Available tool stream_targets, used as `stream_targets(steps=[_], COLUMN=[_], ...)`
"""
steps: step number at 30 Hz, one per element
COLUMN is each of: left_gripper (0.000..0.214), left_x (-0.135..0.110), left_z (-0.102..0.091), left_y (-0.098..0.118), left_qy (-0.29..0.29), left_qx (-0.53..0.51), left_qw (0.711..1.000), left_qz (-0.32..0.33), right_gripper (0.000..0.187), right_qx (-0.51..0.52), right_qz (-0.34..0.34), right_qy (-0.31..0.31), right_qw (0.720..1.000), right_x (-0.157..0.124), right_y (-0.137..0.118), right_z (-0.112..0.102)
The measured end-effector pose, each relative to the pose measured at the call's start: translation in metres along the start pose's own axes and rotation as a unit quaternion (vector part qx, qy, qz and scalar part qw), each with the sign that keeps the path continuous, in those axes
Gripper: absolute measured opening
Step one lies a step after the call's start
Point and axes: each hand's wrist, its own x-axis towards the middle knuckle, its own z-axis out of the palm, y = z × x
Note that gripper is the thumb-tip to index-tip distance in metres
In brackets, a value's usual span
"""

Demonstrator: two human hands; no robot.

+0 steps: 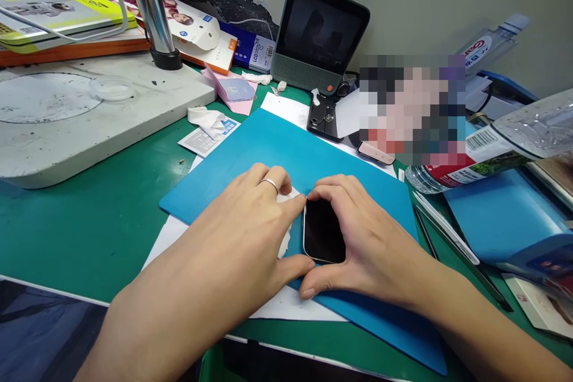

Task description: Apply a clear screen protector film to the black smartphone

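A smartphone (323, 230) with a dark screen and a light metal frame lies face up on the blue mat (250, 143). My right hand (362, 236) curves round its right side, fingers at the far edge and thumb at the near edge. On the phone's left, my left hand (250, 230), with a ring on one finger, has its fingers curled over a crumpled white wipe (286, 239). The left index fingertip and thumb reach the phone's left corners. Part of the wipe is hidden beneath the left hand.
A smart display (322, 36) stands against the wall. Another phone (323, 118) lies before it. Plastic bottles (483, 152) lean in from the right, above tweezers (447, 230). At left sit a lamp base (89, 131), boxes (67, 18) and an opened wipe packet (208, 136).
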Motion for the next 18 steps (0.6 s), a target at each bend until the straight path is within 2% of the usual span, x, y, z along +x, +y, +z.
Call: stream_targets(steps=[18], left_gripper=[0.040], left_x=[-0.0010], left_z=[0.0007], left_y=[0.0002], left_qy=[0.016], left_qx=[0.026], left_qw=[0.999], left_qz=[0.010], right_gripper=[0.089], right_qx=[0.002], right_qz=[-0.001], right_qy=[0.000], right_qw=[1.000], right_x=[0.0012], right_y=[0.0000], right_z=[0.0002])
